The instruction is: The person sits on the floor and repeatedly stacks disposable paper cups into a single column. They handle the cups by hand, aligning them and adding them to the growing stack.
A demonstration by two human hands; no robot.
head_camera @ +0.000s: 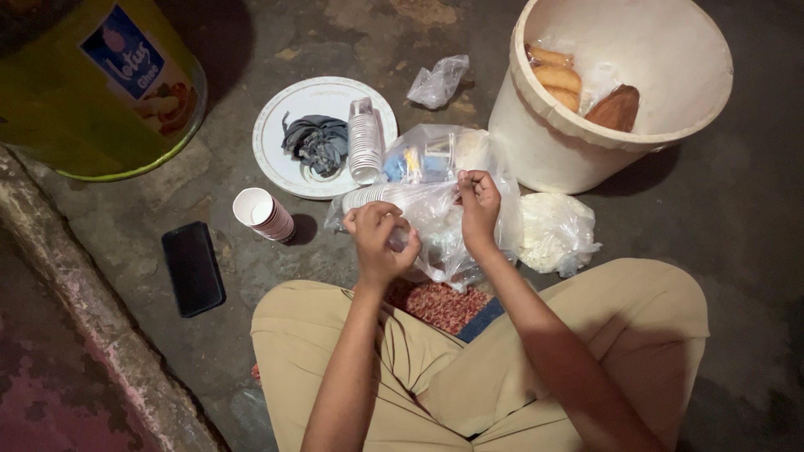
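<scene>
On the concrete floor [335, 25] before my crossed legs: one clear plastic bag [440, 213] of disposable cups, pinched at its mouth by my right hand [479, 201]; my left hand [378, 238] is clenched on the bag's lower fold and what looks like a small clear cup. I judge it best to keep the film taut and draw one cup at a time. Count: one white plate [289, 155] bearing one cup stack [364, 138] and dark bands [316, 141]; one paper cup stack [264, 215]; one phone [193, 268]; one white bucket [586, 134]; one yellow tin [84, 125]; two further bags.
</scene>
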